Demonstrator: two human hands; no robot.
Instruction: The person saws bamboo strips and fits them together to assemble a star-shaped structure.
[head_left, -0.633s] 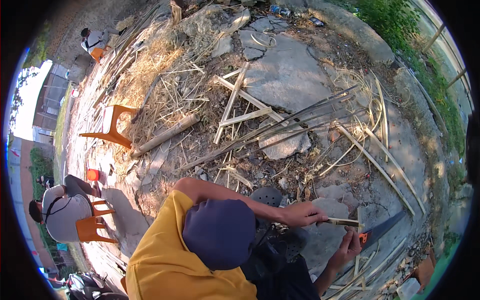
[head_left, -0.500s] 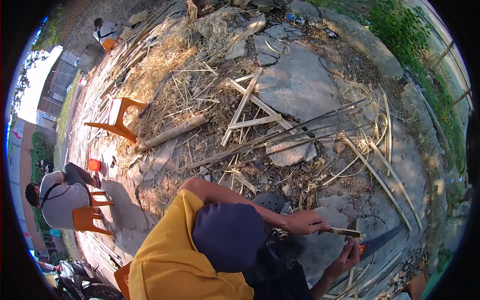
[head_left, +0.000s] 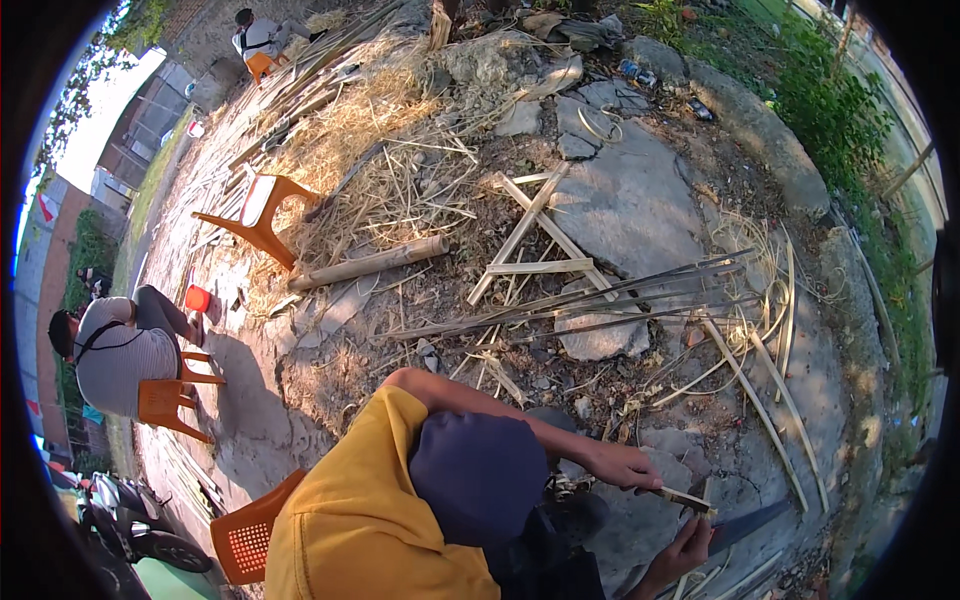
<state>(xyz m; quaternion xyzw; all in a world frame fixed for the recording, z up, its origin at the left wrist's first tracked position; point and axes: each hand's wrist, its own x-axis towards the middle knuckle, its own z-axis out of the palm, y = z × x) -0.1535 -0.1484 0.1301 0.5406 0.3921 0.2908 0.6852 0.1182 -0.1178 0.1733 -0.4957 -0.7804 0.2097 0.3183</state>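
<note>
Neither of my hands shows in the head view. Below me, a person in a yellow shirt [head_left: 350, 500] and dark cap [head_left: 478, 478] sits bent forward. This person's upper hand [head_left: 622, 466] grips a short, narrow flat piece [head_left: 684, 497], pale with a dark edge. Whether that is a knife or a bamboo strip I cannot tell. The person's lower hand [head_left: 685, 553] is raised by its far end, fingers bent. Beside this hand lies a saw [head_left: 752, 527] with a dark blade. An orange plastic chair [head_left: 248, 535] stands behind the person.
Split bamboo strips [head_left: 600, 300] lie across broken concrete, near crossed slats [head_left: 520, 235]. Farther left are a thick bamboo pole [head_left: 370, 264], an orange stool [head_left: 262, 215] and a red bucket [head_left: 198, 298]. A seated person [head_left: 110, 350] is at left, another [head_left: 258, 40] farther off. A motorcycle [head_left: 140, 540] stands lower left.
My view has shifted, so most of the scene sits farther right. The person in yellow has lowered the flat piece's far end slightly, and more of the chair behind shows.
</note>
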